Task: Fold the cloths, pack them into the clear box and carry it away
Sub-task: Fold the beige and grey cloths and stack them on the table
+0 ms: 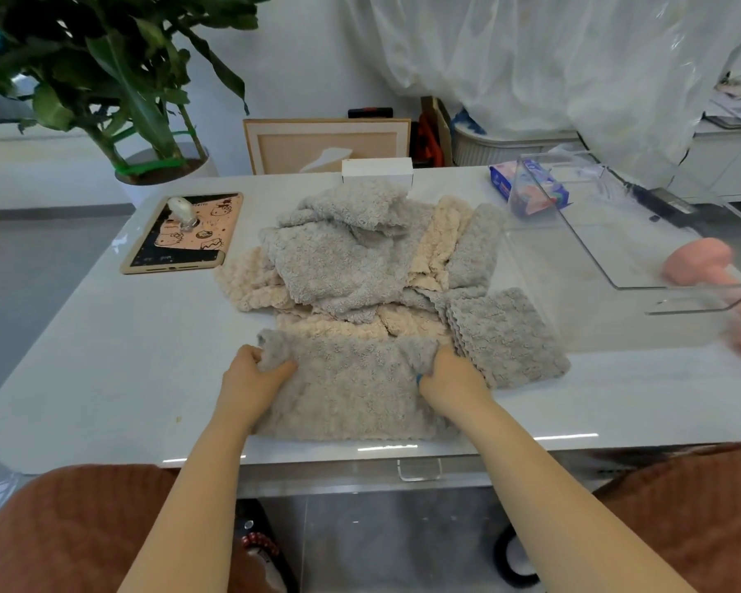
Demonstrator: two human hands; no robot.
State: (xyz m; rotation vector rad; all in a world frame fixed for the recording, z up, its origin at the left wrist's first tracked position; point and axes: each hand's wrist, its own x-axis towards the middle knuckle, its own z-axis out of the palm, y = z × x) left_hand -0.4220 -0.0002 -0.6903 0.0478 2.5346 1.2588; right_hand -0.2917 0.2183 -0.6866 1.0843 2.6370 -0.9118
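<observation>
Folding step, early on. Grey cloth [351, 395] lies flat at the bench's [103, 357] near edge. Left hand [253, 370] and right hand [448, 376] each grip a far corner, fingers curled. Unfolded pile [343, 258] behind; clear box [608, 233] far right. Next, probably: bring both corners evenly to the near hem.

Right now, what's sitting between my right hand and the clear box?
In the head view, a stack of folded grey cloths lies beside your right hand, which grips another grey cloth; past the stack, bare white table runs to the clear box.
</observation>
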